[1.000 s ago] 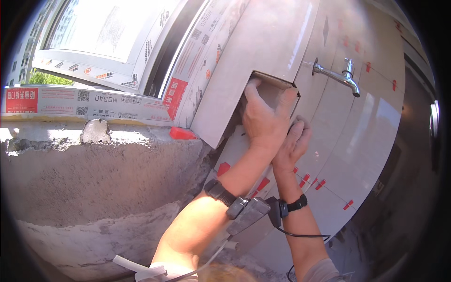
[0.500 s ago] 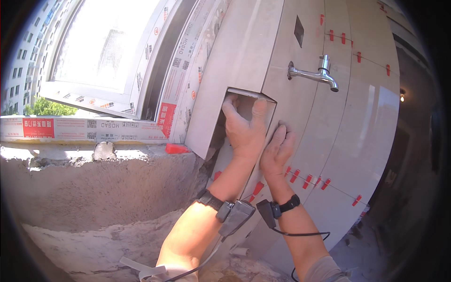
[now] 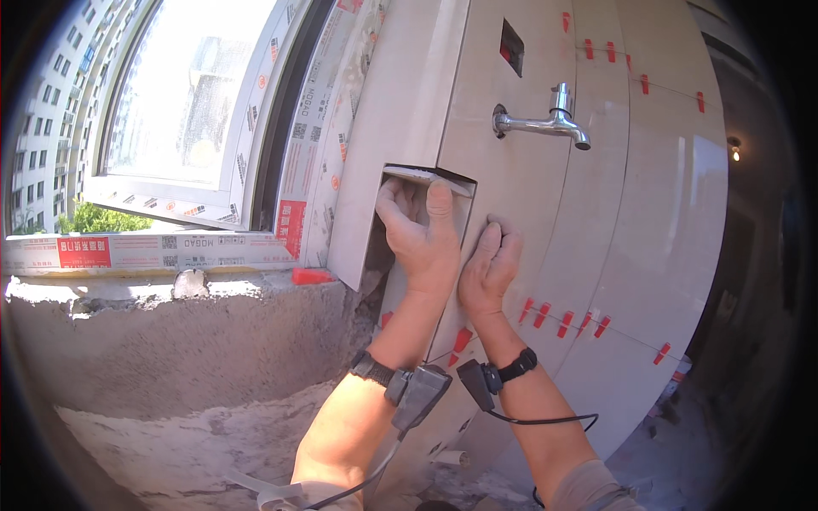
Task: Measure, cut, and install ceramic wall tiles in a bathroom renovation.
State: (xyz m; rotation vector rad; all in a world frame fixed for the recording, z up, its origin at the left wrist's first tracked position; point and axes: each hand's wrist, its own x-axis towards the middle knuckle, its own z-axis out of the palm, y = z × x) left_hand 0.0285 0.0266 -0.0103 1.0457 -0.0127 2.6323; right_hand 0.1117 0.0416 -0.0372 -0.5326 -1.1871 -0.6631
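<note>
My left hand (image 3: 419, 243) reaches into a box-shaped opening (image 3: 372, 251) in the tiled corner. Its thumb and fingers are closed on a small pale tile piece (image 3: 457, 186) at the top of the opening. A dark gap shows between that piece and the tile above. Lower on the right, my right hand (image 3: 489, 271) rests against the wall tile (image 3: 532, 230), its fingers stretched upward. By its fingertips is a small dark spot that I cannot make out. Above it a chrome tap (image 3: 545, 125) sticks out of the wall.
Red levelling wedges (image 3: 566, 324) sit along the tile joints. A square cutout (image 3: 511, 48) is above the tap. At left, a tilted-open window (image 3: 162, 102) stands over a rough cement ledge (image 3: 187, 341). A red wedge (image 3: 313, 276) lies on the sill.
The tile piece has come down from the tile above, and a dark gap has opened there. My left hand stays on it. The whole view has shifted slightly.
</note>
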